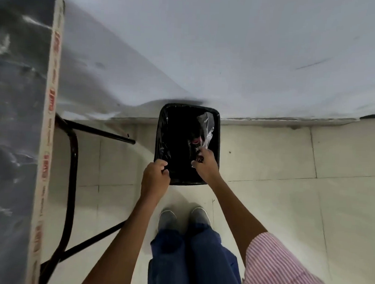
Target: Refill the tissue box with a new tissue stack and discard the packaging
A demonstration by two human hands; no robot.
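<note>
Looks like we're at the tail end here, the discard part. Right hand (206,162) is down inside the mouth of the black bin (218,130), fingers pinched on a crinkly clear plastic wrapper (207,130), which I'd guess is the tissue packaging, already hanging inside the bin liner. Left hand (156,173) is curled closed on the near rim of the bin, gripping the edge or the liner to steady it. Tissue box itself isn't in view anywhere, so can't confirm the refill got done, though throwing out the wrapper suggests it did. Table (15,109) sits off to the left. All that seems left is letting go of the plastic.
</note>
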